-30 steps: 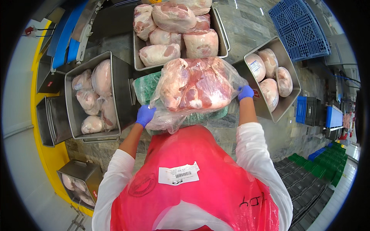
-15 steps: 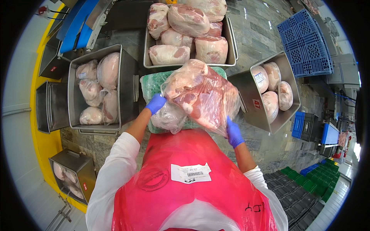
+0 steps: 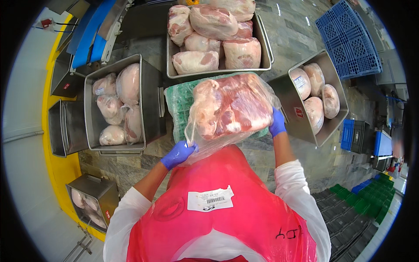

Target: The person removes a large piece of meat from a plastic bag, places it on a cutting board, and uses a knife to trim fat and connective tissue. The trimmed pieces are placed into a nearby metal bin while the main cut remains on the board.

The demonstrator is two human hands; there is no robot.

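A large piece of raw reddish meat [image 3: 233,105] in a clear plastic bag [image 3: 194,131] is over a green perforated tray [image 3: 177,107] in front of me. My left hand [image 3: 178,153], in a blue glove, is closed on the loose plastic at the bag's near-left corner. My right hand [image 3: 276,122], also gloved, grips the bag's right side beside the meat. My pink apron [image 3: 174,231] with a white label fills the lower middle.
Steel bins of meat stand ahead [image 3: 170,54], left [image 3: 89,118], right [image 3: 323,139] and lower left [image 3: 104,187]. An empty steel bin [image 3: 59,126] sits far left, near a blue conveyor [image 3: 83,39]. Blue pallets [image 3: 349,39] and green crates [image 3: 371,196] are right. Grey floor [image 3: 240,159] shows between.
The bagged meat was turned askew half a second ago and now lies squarer. My left hand moved down toward me. My right hand rose from its lower position of half a second ago.
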